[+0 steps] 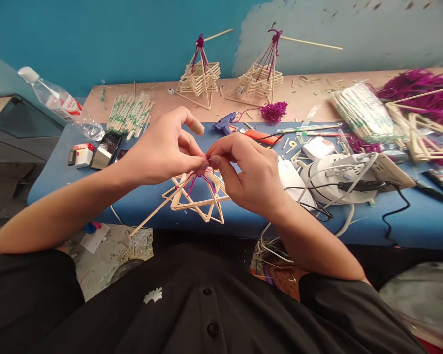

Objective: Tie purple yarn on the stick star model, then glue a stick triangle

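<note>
stick frame (197,203) lies beneath left hand (162,147) and right hand (253,172)

Passable left of the chopstick frame (198,202) across the blue tabletop (57,169), beyond one jutting stick (151,216). Closed above the frame by left hand (162,147) and right hand (253,169). Narrow just right of the frame, then blocked by the round white appliance (325,179). Obstructed behind the frame by the blue glue gun (224,124).

From where I stand, no text can be read; the printing on the bottle label (71,106), the red-and-white box (83,155) and the chopstick wrappers (127,116) is unclear.
</note>
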`<state>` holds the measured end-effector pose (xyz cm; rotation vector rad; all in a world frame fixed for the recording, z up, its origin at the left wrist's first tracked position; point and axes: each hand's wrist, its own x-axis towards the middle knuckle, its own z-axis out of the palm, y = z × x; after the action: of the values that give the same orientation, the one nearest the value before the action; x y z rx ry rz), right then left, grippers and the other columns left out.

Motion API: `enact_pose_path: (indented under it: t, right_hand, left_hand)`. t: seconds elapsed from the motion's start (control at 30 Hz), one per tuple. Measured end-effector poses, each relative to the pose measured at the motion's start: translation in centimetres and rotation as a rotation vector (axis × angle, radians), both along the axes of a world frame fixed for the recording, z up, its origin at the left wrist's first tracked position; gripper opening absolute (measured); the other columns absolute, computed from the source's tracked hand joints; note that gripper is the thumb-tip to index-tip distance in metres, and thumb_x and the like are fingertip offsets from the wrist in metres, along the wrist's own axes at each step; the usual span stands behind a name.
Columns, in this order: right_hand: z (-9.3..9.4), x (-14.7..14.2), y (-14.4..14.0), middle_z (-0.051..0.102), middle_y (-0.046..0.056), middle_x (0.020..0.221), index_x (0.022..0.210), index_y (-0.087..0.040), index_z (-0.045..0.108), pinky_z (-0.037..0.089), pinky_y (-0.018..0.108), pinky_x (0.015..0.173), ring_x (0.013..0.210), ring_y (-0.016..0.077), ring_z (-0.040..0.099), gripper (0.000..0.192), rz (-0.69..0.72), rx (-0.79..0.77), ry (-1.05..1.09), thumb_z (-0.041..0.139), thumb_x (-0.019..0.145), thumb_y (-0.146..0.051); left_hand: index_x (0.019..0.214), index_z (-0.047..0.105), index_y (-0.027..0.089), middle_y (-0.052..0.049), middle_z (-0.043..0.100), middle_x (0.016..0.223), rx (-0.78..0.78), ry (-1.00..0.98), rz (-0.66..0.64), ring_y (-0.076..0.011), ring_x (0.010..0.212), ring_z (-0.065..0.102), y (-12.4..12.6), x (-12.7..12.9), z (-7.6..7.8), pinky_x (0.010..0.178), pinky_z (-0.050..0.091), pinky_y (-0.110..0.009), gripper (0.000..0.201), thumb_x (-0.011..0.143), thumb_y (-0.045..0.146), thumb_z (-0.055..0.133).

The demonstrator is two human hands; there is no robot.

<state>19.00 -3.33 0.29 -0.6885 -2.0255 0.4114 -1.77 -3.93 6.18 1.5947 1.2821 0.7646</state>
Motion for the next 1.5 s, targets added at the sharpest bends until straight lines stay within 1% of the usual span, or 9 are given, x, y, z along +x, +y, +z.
enact_pose_path:
  t: [0.17,0.27,0.33,0.4,0.67,0.83,1.17,1.3,1.5]
  right_hand:
    - [0.6,-0.3,-0.2,0.072,0.003,0.089,0.090,-0.020,0.058,0.047,0.032,0.075,0.079,0.0138,0.063,0.011,-0.018,-0.114,-0.003,0.059,0.100,-0.017]
    - [0.7,-0.6,-0.3,0.070,0.000,0.084,0.102,-0.021,0.059,0.051,0.032,0.075,0.075,0.0124,0.066,0.005,0.037,-0.338,0.115,0.063,0.099,-0.019]
    - [0.5,-0.8,-0.5,0.070,-0.002,0.084,0.114,-0.023,0.055,0.056,0.032,0.074,0.073,0.0121,0.069,0.018,0.106,-0.514,0.239,0.064,0.098,-0.021]
    - [0.2,-0.9,-0.8,0.071,-0.002,0.087,0.114,-0.024,0.052,0.060,0.031,0.073,0.075,0.0126,0.072,0.026,0.148,-0.611,0.346,0.068,0.095,-0.021]
    - [0.3,-1.6,-1.3,0.069,-0.003,0.077,0.083,-0.020,0.065,0.056,0.024,0.060,0.068,0.0088,0.067,0.014,0.040,-0.485,0.440,0.078,0.085,-0.016]
    - [0.8,-1.4,-1.4,0.074,-0.001,0.081,0.087,-0.018,0.073,0.061,0.025,0.068,0.071,0.0103,0.070,0.004,-0.001,-0.479,0.354,0.075,0.086,-0.015]
    - [0.9,-1.4,-1.8,0.079,0.002,0.085,0.087,-0.018,0.081,0.065,0.027,0.072,0.075,0.0124,0.074,0.015,-0.056,-0.296,0.214,0.069,0.086,-0.010]
    - [1.0,-1.1,-1.7,0.081,0.005,0.094,0.089,-0.020,0.085,0.066,0.028,0.073,0.084,0.0153,0.077,0.011,-0.010,-0.379,0.252,0.077,0.085,-0.014]
    - [1.2,-1.0,-1.4,0.081,0.002,0.091,0.086,-0.023,0.085,0.062,0.028,0.068,0.079,0.0146,0.075,0.007,-0.035,-0.482,0.238,0.084,0.084,-0.017]
  left_hand:
    - [0.102,0.051,0.025,0.008,0.076,0.070,0.078,-0.018,0.004,-0.0190,0.069,0.081,-1.0,0.5,0.1,0.063,0.058,-0.026,0.048,0.071,0.019,0.087]
    - [0.098,0.050,0.026,0.007,0.076,0.069,0.088,-0.047,0.015,-0.0204,0.067,0.080,-1.0,0.5,-0.3,0.061,0.060,-0.028,0.048,0.071,0.021,0.089]
    - [0.097,0.049,0.026,0.006,0.076,0.069,0.066,-0.070,0.040,-0.0228,0.067,0.080,-0.9,0.4,-0.6,0.061,0.062,-0.031,0.049,0.071,0.024,0.090]
    - [0.097,0.049,0.026,0.004,0.077,0.070,0.051,-0.082,0.058,-0.0245,0.067,0.081,-0.8,0.3,-0.9,0.061,0.063,-0.034,0.050,0.071,0.026,0.092]
    - [0.095,0.050,0.026,0.007,0.076,0.069,0.239,0.017,0.078,-0.0219,0.065,0.079,-1.2,0.5,-1.2,0.060,0.064,-0.033,0.047,0.070,0.028,0.089]
    - [0.096,0.051,0.027,0.007,0.077,0.069,0.248,0.002,0.090,-0.0225,0.062,0.078,-1.7,0.6,-1.2,0.056,0.065,-0.033,0.046,0.066,0.021,0.086]
    - [0.095,0.047,0.026,0.004,0.079,0.076,0.167,-0.101,0.095,-0.0236,0.067,0.080,-1.3,0.1,-2.0,0.061,0.068,-0.036,0.046,0.070,0.015,0.084]
    - [0.098,0.048,0.026,0.003,0.080,0.078,0.156,-0.102,0.137,-0.0234,0.070,0.081,-1.7,0.3,-1.8,0.064,0.070,-0.036,0.046,0.071,0.015,0.084]
    - [0.102,0.056,0.024,0.000,0.081,0.083,0.098,-0.082,0.143,-0.0246,0.076,0.083,-2.3,0.2,-1.3,0.070,0.072,-0.038,0.047,0.070,0.020,0.089]
